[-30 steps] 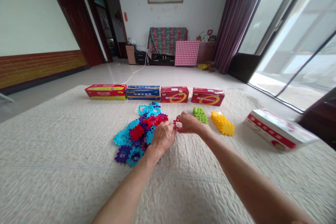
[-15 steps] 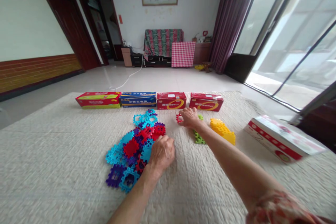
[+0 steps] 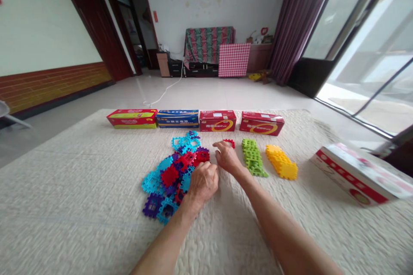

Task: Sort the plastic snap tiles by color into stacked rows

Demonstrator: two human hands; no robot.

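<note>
A heap of interlocking plastic tiles [image 3: 172, 172] in cyan, red and purple lies on the cream quilted cloth [image 3: 80, 189]. My left hand [image 3: 203, 181] rests at the heap's right edge with its fingers curled over tiles; what it grips is hidden. My right hand [image 3: 226, 157] hovers just right of the heap, fingers loosely apart and holding nothing. A single red tile [image 3: 229, 142] lies on the cloth just beyond its fingertips. Further right lie a row of green tiles [image 3: 252, 156] and a row of yellow tiles [image 3: 281, 162].
Several flat boxes stand in a line behind the tiles: a red-and-yellow box [image 3: 133, 118], a blue box [image 3: 177, 118] and two red boxes [image 3: 217, 120] [image 3: 262, 123]. A larger white-and-red box [image 3: 355, 172] lies at the right. Beyond the cloth is tiled floor.
My right hand carried a red tile away from the heap, set it down left of the green row, and has drawn back toward the heap. My left hand stayed at the heap.
</note>
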